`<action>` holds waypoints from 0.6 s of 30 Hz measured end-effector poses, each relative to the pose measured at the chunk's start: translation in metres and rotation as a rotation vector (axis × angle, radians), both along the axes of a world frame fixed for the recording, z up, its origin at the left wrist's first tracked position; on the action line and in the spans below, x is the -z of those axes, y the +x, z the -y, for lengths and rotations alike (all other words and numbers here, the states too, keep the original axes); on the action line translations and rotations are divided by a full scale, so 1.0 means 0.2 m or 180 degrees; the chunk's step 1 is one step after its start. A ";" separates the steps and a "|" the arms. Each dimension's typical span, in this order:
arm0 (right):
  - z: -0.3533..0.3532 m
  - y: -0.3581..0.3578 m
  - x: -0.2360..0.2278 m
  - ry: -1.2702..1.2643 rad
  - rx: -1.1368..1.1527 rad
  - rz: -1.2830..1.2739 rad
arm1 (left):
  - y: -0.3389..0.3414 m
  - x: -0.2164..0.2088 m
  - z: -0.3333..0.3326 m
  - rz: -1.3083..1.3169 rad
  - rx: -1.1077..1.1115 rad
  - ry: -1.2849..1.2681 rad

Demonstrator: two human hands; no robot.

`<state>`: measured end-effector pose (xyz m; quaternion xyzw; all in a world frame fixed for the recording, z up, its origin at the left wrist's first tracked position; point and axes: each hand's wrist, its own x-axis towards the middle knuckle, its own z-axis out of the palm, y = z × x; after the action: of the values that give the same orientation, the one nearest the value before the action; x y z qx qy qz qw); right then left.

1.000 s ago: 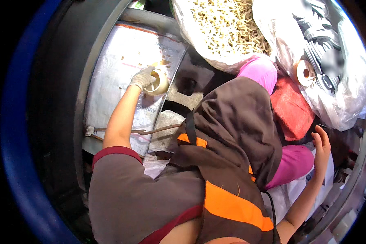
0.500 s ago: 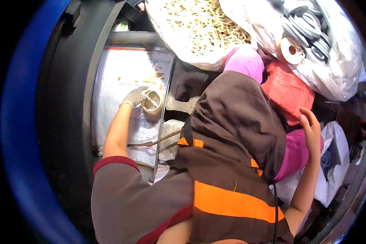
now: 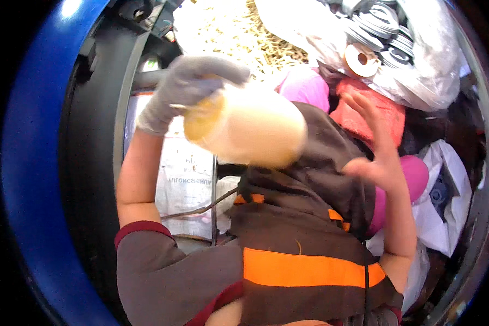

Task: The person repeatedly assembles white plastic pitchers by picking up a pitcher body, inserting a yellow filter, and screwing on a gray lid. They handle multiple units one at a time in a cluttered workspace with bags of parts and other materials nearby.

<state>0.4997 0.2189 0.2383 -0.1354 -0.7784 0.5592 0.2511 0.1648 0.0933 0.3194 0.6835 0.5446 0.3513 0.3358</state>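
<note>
My left hand [image 3: 185, 89], in a grey glove, is wrapped round one end of a pale cream jar [image 3: 261, 127]. It holds the jar tilted on its side, raised above my lap near the board; motion blurs the jar, and its contents cannot be made out. My bare right hand [image 3: 375, 155] is in the air over my right thigh, fingers spread and holding nothing. Close behind it lies a folded red cloth [image 3: 394, 119]. A brown apron [image 3: 304, 228] with orange bands covers my lap.
At the left is a board covered with white printed sheeting [image 3: 187, 179], with a thin stick [image 3: 201, 210] across it. Ahead stands a bag of small yellowish pieces [image 3: 228, 27]. A clear plastic bag [image 3: 440, 76] holds grey rings [image 3: 377, 22] and a tan spool [image 3: 362, 60].
My left hand has lifted the jar off the sheeting, up and to the right, tipping it over. My right hand has left the red cloth's edge and moved left with its fingers spread.
</note>
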 end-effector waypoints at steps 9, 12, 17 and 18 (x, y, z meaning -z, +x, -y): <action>0.19 0.17 0.07 -0.1340 -0.0140 -0.0597 | 0.40 0.01 -0.40 -0.0116 -0.0292 0.1024; 0.28 0.25 0.20 -0.0690 0.0685 0.0078 | 0.67 0.08 -0.25 0.0032 0.0450 -0.0688; 0.31 0.33 0.20 0.0553 0.0999 0.0376 | 0.82 0.32 -0.25 -0.0111 0.1166 0.0380; 0.27 0.30 0.19 0.0641 0.1050 0.0029 | 0.84 0.33 -0.25 -0.0077 0.1234 0.0409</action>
<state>0.5592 0.1644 0.1999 -0.2379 -0.7988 0.4290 0.3482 0.3319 0.1430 0.2540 0.7998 0.3832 0.3059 0.3463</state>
